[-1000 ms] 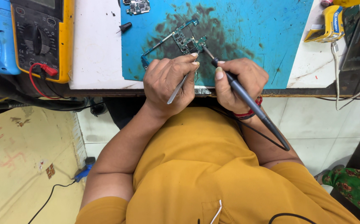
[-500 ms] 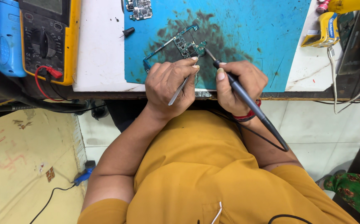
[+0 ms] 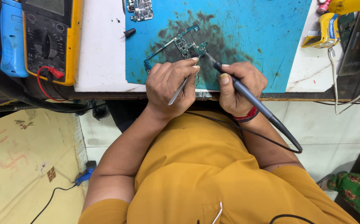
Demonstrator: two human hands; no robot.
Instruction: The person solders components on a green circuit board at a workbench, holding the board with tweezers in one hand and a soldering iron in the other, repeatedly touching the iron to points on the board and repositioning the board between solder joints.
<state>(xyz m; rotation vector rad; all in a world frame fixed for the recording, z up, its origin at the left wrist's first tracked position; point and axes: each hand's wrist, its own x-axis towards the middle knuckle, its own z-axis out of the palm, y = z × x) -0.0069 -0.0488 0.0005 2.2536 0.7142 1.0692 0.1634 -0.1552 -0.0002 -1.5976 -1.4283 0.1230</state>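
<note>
- Left hand (image 3: 169,85) grips tweezers (image 3: 180,88), tips down at the circuit board (image 3: 184,45).
- Right hand (image 3: 240,88) clasps a soldering iron (image 3: 246,93), tip on the board.
- Board lies on the blue mat (image 3: 250,37); multimeter (image 3: 53,37) well left of the mat.

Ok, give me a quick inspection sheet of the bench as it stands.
Surface: blue mat with dark smudges on a white bench.
Job's things: circuit board on the mat; soldering iron; tweezers.
Clutter: second board, yellow multimeter, yellow tool.
Hands: left hand holds tweezers; right hand holds iron, tip at the board.
Cables: red lead, iron cord.
Surroundings: tiled floor.
</note>
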